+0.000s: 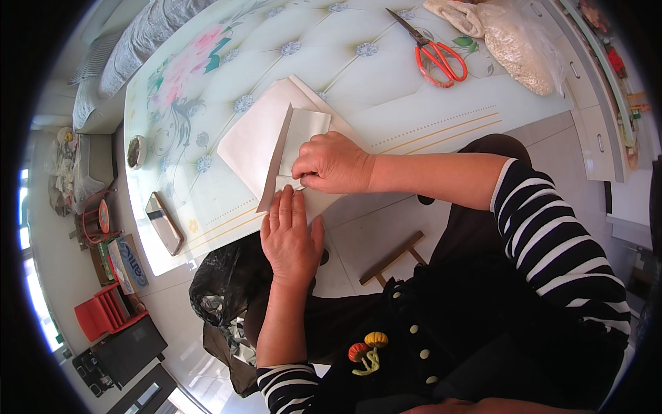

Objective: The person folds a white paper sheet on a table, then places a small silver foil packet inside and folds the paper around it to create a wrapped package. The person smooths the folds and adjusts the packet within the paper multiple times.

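A large sheet of pale paper (253,139) lies at the table's near edge, with a smaller folded piece of paper (305,127) on top, its left side folded up in a narrow strip. My right hand (333,163) rests on the folded paper with curled fingers; what the fingertips hold, if anything, is hidden. Flat and palm down, my left hand (290,233) presses its fingertips on the paper's near end, just below my right hand. Red-handled scissors (434,57) lie partly open at the far right of the table.
A smartphone (164,223) and a small round bowl (136,152) sit near the table's left edge. A plastic bag of pale material (520,57) lies at the back right. Below the near edge hangs a black plastic bag (225,282). A wooden stool (393,259) stands on the floor.
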